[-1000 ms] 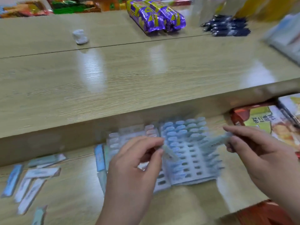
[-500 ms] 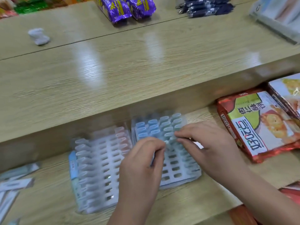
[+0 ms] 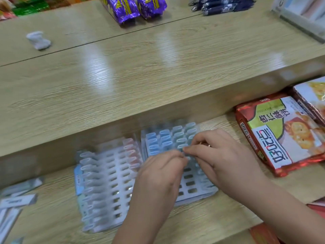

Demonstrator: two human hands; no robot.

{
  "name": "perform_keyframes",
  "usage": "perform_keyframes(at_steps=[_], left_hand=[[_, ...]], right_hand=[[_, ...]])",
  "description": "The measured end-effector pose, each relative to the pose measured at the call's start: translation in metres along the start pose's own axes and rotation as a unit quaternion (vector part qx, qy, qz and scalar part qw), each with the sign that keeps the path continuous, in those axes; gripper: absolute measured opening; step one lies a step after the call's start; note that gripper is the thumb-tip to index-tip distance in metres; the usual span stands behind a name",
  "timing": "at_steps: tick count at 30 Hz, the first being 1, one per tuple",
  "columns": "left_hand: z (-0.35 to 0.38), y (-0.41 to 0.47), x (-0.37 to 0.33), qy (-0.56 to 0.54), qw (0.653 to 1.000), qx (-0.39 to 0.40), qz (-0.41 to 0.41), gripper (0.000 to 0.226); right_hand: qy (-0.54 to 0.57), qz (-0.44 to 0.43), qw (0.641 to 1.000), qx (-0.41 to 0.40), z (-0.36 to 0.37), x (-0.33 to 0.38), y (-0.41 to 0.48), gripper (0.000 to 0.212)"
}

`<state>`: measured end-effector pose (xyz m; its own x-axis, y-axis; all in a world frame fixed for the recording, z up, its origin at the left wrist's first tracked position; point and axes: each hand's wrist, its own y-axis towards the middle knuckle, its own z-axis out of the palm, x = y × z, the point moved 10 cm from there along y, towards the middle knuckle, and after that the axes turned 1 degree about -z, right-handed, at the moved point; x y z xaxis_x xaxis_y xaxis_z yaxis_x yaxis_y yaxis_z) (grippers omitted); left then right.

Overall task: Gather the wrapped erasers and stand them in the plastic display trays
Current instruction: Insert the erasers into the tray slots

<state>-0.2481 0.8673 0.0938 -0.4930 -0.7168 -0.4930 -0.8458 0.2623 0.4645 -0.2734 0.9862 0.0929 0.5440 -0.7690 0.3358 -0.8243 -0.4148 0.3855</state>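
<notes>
Two clear plastic display trays lie side by side on the lower shelf. The left tray holds a column of pink erasers at its right edge. Blue wrapped erasers stand in the back rows of the right tray. My left hand and my right hand meet fingertip to fingertip over the middle of the right tray. They pinch a small bluish wrapped eraser, mostly hidden by the fingers. Loose wrapped erasers lie flat at the far left.
A raised wooden counter runs behind the trays, with purple snack packs, dark pens and a crumpled white object on it. Biscuit packets lie to the right of the trays. A red packet lies at the bottom right.
My hands, apart and above the tray one second ago, each holding an eraser, have come together low over the right tray. The view has shifted right.
</notes>
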Motion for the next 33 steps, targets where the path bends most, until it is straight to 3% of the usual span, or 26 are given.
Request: perform_keyframes(at_steps=[6,9,14,18,21,25,29,33], left_hand=[[0.014,0.004,-0.002,0.066,0.994,0.085,0.005,0.024],[-0.003,0.000,0.001,0.051,0.996,0.067,-0.020,0.027],[-0.089,-0.041,0.066,-0.075,0.975,-0.080,-0.194,0.022],[-0.158,-0.119,0.135,-0.040,0.927,-0.165,-0.335,0.033],[-0.194,-0.183,0.177,0.005,0.888,-0.180,-0.423,0.035],[-0.218,-0.244,0.208,0.077,0.850,-0.136,-0.502,0.033],[-0.217,-0.272,0.227,0.114,0.838,-0.088,-0.527,0.037],[-0.212,-0.278,0.236,0.121,0.833,-0.048,-0.538,0.027]], right_hand=[[0.006,0.038,0.997,0.064,0.011,-0.006,-0.003,0.055],[0.025,0.070,0.997,0.031,0.002,0.004,-0.001,0.051],[0.064,0.054,0.996,0.010,0.009,0.065,0.017,0.035],[0.119,-0.006,0.991,0.067,0.054,0.146,0.042,0.030],[0.137,-0.034,0.982,0.122,0.101,0.207,0.056,0.032],[-0.012,-0.031,0.980,0.195,0.157,0.258,0.066,0.029],[-0.222,-0.021,0.942,0.251,0.183,0.269,0.066,0.035],[-0.253,-0.016,0.937,0.240,0.189,0.267,0.057,0.012]])
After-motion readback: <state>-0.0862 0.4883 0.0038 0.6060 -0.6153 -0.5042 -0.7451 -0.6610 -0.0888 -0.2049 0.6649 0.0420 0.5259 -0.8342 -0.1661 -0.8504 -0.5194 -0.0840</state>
